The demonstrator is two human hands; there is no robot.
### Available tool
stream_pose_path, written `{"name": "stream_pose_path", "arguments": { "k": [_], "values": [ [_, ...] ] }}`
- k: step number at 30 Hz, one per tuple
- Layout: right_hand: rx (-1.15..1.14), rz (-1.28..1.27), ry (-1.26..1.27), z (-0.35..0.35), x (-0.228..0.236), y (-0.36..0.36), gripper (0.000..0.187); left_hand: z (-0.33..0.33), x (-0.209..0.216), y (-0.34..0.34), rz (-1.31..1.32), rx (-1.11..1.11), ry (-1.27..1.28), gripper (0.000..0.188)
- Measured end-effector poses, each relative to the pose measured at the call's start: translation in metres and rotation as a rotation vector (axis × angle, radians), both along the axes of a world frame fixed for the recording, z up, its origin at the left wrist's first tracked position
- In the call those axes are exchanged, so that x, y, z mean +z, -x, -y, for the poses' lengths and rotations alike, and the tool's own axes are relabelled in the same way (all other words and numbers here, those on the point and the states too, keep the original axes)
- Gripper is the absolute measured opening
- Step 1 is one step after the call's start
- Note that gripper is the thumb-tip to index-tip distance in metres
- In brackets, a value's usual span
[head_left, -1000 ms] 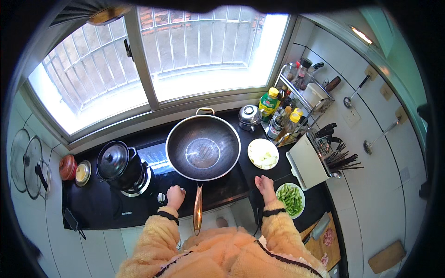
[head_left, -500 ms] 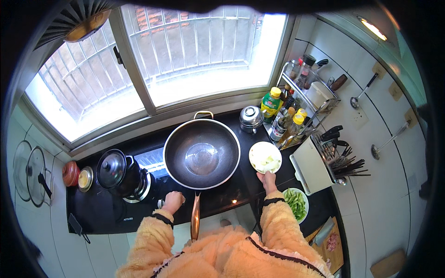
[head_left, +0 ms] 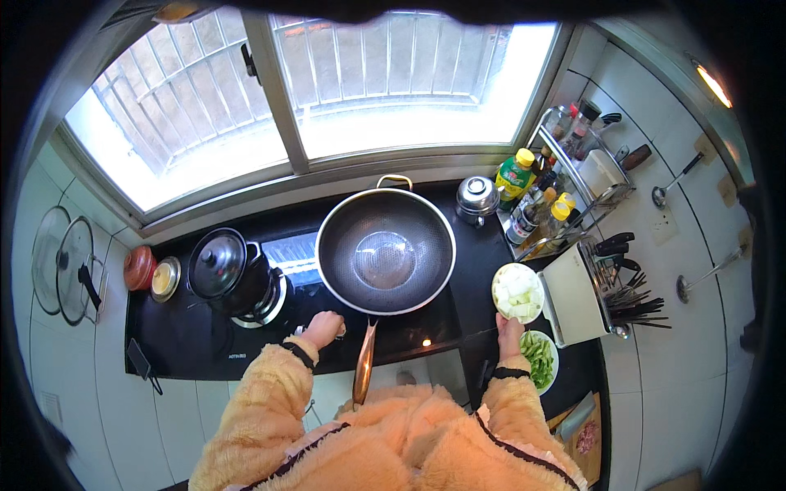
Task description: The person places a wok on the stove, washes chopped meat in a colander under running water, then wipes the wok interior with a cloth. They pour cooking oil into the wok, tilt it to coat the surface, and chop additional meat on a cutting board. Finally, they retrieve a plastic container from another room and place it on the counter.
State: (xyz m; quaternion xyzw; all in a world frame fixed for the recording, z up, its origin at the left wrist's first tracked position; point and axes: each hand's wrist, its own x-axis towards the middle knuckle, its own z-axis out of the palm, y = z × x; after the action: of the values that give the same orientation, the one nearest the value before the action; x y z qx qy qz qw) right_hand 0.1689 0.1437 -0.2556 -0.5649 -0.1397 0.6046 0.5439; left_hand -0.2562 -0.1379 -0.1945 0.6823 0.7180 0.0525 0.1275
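Observation:
A deep dark wok (head_left: 344,270) with a metal rim and copper-coloured handle (head_left: 364,364) sits on the black stove, its centre shiny. Just left of that handle, my left hand (head_left: 322,328) is closed at the stove's front edge, its fingers at a silvery stove knob (head_left: 341,332) that they mostly cover. My right hand (head_left: 509,334) grips the near rim of a white bowl (head_left: 497,299) to the right of the wok. Pale, chunky cut pieces (head_left: 518,291) lie in this bowl. Close below it stands another white dish (head_left: 556,372) of sliced green vegetable (head_left: 537,358).
A black lidded pot (head_left: 219,263) stands on the left burner. At the back right are a steel lidded pot (head_left: 477,199) and a rack (head_left: 565,155) with bottles. A utensil holder (head_left: 575,299) stands right of the bowl. A cleaver (head_left: 580,413) and meat (head_left: 587,436) lie on a board.
My right hand and the bowl have moved right and nearer to me, away from the wok. More of the pale pieces show. My left hand stays by the knob. The whole view has shifted.

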Motion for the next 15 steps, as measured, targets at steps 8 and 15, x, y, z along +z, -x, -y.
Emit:
{"name": "stream_pose_path", "arguments": {
  "k": [8, 15],
  "values": [
    [0.186, -0.052, 0.018, 0.032, 0.028, 0.002, 0.021, 0.0, -0.013, -0.003, -0.015, 0.06, -0.006, 0.011],
    [0.363, -0.046, 0.053, 0.065, 0.065, 0.029, 0.017, 0.002, -0.018, -0.003, -0.013, 0.073, -0.058, 0.011]
  ]
}}
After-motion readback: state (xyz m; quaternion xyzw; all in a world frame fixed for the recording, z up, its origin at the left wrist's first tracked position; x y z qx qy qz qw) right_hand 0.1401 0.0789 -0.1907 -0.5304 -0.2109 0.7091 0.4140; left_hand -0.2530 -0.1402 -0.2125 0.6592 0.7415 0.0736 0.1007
